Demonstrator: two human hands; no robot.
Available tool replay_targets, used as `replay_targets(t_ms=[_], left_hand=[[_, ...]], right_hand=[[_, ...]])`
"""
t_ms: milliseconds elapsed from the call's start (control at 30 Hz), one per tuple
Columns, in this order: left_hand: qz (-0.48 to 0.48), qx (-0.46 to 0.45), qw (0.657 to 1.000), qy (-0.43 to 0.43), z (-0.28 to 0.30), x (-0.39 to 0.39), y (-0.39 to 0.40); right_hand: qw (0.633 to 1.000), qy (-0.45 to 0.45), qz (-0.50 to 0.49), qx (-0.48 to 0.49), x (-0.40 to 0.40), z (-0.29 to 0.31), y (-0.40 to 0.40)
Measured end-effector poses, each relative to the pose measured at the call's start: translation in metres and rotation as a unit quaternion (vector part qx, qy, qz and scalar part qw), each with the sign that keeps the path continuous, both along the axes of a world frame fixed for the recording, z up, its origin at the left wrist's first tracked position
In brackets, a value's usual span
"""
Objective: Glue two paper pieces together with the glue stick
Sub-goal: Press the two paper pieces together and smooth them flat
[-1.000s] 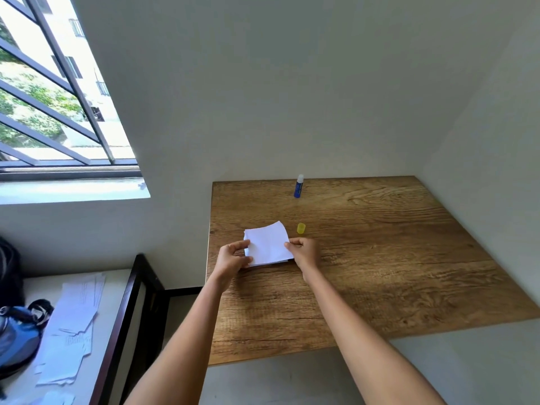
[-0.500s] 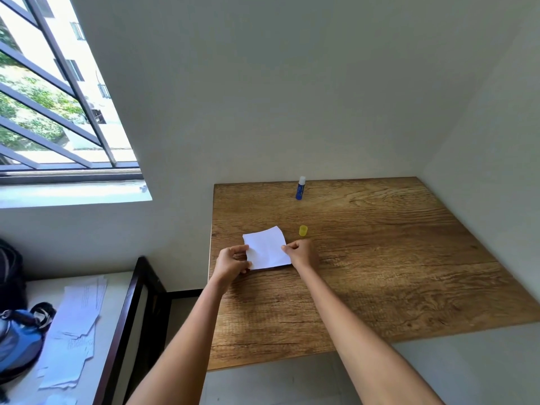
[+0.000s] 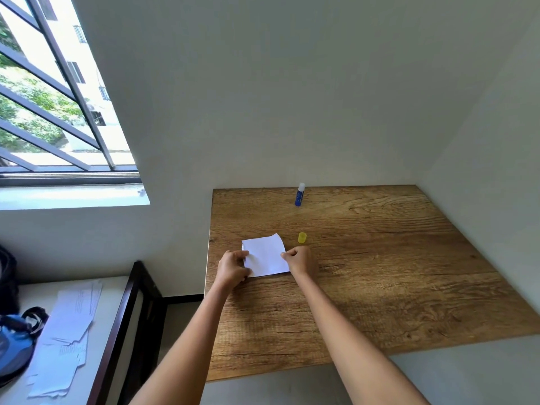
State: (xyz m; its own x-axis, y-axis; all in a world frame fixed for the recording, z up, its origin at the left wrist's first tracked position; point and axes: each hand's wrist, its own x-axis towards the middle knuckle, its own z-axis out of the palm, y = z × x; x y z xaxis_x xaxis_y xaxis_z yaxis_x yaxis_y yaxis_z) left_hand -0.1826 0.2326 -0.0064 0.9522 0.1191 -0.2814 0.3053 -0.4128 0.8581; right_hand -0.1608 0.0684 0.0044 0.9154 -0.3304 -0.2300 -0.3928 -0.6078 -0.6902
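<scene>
White paper pieces [image 3: 265, 255] lie stacked on the wooden table [image 3: 380, 273], near its left edge. My left hand [image 3: 233, 267] pinches the stack's left edge. My right hand [image 3: 301, 261] is closed on its right edge. A blue glue stick [image 3: 300, 194] stands upright and uncapped at the table's far edge. Its yellow cap [image 3: 302, 237] rests on the table just right of the paper, beyond my right hand.
White walls close the table in at the back and the right. A lower white surface with loose sheets [image 3: 67, 331] and a blue bag [image 3: 11, 343] sits at the left, behind a dark wooden frame [image 3: 122, 325]. A barred window [image 3: 52, 106] is at the upper left.
The top sheet's raised far corner has come down, so the paper lies flatter on the table. Both hands stay on its side edges.
</scene>
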Motion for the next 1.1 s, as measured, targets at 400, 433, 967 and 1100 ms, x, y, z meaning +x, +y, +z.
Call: replay_targets(t_ms=[400,433,967,1100], left_hand=[[0.013,-0.014,1.000,-0.001,-0.008,0.001,0.001],[0.014,-0.020,1.000,-0.002,-0.008,0.000,0.002],[0.016,0.058,0.995,-0.080,-0.005,0.002,0.001],[-0.014,0.176,0.979,-0.103,-0.007,0.000,0.009]], right_hand=[[1.000,-0.003,0.004,-0.017,0.001,-0.005,0.001],[1.000,-0.004,0.003,-0.018,0.002,-0.005,0.001],[0.979,-0.084,0.006,0.183,0.005,-0.008,-0.026],[0.978,-0.087,0.027,0.188,0.009,-0.009,-0.020]])
